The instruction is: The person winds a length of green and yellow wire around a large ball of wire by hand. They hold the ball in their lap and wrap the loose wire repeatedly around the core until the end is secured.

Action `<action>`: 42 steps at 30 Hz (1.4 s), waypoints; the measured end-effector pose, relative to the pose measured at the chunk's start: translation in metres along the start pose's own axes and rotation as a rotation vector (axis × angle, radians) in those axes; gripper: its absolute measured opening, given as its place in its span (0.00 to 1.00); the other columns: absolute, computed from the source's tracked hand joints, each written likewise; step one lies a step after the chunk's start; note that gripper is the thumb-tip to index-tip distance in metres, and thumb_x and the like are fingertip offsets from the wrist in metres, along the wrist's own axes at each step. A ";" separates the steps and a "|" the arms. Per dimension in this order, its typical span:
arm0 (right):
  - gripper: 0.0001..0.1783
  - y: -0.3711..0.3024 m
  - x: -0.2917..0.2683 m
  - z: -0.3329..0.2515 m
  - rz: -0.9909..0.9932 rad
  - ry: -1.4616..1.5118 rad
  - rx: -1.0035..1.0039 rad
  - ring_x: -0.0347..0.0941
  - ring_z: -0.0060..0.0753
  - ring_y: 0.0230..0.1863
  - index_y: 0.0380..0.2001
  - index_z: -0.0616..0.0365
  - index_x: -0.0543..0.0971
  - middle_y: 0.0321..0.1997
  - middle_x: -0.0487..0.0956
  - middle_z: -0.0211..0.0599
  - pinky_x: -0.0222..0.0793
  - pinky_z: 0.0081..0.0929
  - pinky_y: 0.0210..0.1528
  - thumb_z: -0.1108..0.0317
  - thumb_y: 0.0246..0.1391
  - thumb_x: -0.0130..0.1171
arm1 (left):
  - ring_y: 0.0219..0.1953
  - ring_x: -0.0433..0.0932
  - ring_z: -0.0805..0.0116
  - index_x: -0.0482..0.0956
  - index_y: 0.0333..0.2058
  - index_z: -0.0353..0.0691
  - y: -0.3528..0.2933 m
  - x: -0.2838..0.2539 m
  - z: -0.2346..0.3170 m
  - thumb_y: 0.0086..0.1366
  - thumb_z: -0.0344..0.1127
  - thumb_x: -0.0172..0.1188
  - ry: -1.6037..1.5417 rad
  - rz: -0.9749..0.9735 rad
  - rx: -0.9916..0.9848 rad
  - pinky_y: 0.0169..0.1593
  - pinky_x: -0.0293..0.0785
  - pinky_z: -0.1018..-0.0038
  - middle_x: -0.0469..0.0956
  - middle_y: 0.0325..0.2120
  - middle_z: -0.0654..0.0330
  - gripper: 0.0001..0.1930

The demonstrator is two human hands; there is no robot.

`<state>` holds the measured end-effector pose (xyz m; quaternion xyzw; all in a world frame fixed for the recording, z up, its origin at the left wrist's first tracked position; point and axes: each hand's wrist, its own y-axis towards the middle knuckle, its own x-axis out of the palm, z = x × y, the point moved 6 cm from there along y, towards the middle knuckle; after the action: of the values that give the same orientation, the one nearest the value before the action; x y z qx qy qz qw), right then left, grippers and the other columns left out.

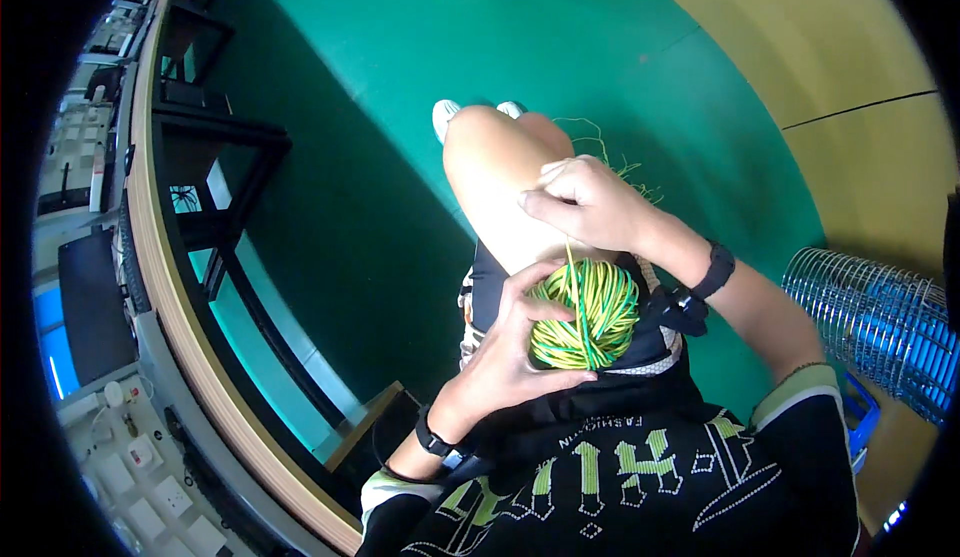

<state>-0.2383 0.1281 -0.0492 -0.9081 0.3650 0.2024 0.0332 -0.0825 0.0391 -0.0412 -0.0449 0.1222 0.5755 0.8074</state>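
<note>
The left hand (505, 342) cups the ball of yellow-green wire (605, 307) at the lap, thumb and fingers spread around it. Beyond, the right hand (595, 200) is closed on a taut strand (570, 251), its fingertips hidden; the forearm partly covers loose wire (628, 170).

Printed on black shirt (680, 527), below wire coil (600, 322): small white lettering (625, 422) nearest coil, large ornate pale-green lettering (637, 464) farther below.
</note>
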 end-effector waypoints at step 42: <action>0.31 -0.100 -0.004 -0.075 -0.376 0.275 -0.006 0.57 0.31 0.21 0.12 0.56 0.58 0.14 0.59 0.29 0.51 0.33 0.25 0.65 0.49 0.73 | 0.72 0.55 0.49 0.58 0.64 0.41 -0.051 0.025 -0.006 0.64 0.27 0.59 -0.331 -0.080 -0.242 0.72 0.52 0.58 0.53 0.69 0.41 0.31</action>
<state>-0.1477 0.1877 0.0122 -0.9793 0.1897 0.0682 0.0177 -0.0275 0.0434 -0.0567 -0.0511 -0.0843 0.5531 0.8273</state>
